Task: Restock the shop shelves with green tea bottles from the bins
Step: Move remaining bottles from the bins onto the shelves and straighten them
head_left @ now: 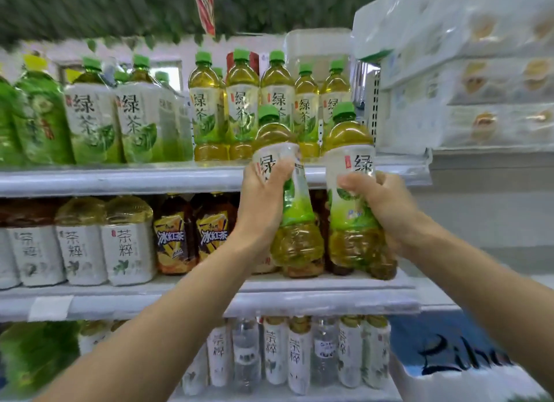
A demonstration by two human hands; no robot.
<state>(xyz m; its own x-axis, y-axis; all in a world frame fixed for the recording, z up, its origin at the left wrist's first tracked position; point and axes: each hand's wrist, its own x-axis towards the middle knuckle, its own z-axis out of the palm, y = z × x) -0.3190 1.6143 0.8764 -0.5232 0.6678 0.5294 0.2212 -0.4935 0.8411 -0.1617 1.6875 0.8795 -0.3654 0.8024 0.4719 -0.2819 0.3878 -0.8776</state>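
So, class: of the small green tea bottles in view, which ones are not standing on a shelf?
The two held bottles: one in the left hand, one in the right hand, both raised before the top shelf. The other small ones stand there in a row.

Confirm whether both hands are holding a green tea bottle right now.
Yes: the left hand grips one green-capped bottle and the right hand grips another before the top shelf.
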